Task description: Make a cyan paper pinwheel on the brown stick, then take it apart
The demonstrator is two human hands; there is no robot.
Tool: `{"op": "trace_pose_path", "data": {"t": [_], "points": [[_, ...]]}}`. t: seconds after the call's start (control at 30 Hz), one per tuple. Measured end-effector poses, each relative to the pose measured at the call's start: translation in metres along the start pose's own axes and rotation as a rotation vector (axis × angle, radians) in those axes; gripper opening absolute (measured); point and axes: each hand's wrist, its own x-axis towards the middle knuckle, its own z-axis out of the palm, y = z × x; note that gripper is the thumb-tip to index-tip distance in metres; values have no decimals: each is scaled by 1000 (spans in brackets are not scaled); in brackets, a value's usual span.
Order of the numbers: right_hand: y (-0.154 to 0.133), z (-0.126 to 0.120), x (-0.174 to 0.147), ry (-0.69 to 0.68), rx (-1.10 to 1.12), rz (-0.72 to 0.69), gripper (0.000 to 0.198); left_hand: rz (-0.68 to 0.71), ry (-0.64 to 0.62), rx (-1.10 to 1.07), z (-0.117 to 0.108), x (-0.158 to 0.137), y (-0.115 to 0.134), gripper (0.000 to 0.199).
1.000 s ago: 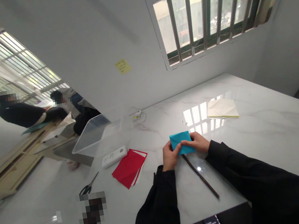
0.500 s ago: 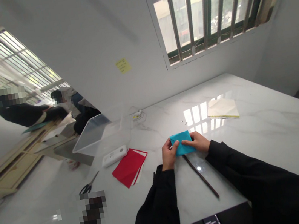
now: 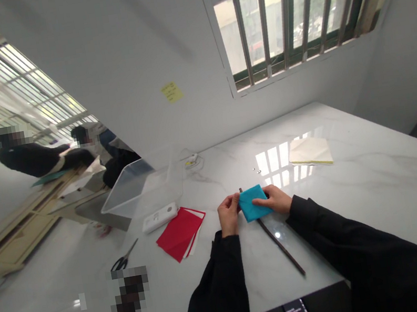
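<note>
Both hands pinch a folded blue paper (image 3: 254,202) just above the white table (image 3: 360,205), the left hand (image 3: 229,215) gripping its left edge and the right hand (image 3: 275,199) pressing thumb and fingers on its right side. A thin dark stick (image 3: 279,244) lies on the table and runs under the paper. To fold well, it seems best to line up the edges before pressing, hold one side steady, and run a fingertip along the crease. Red paper sheets (image 3: 179,233) and scissors (image 3: 124,259) lie off to the left
</note>
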Motion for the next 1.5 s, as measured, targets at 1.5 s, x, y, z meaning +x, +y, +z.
{"op": "trace_pose_path", "data": {"t": [1.5], "points": [[3,-9,7,307,312,93,61,191,-258,406,1,-9,8,51]]}}
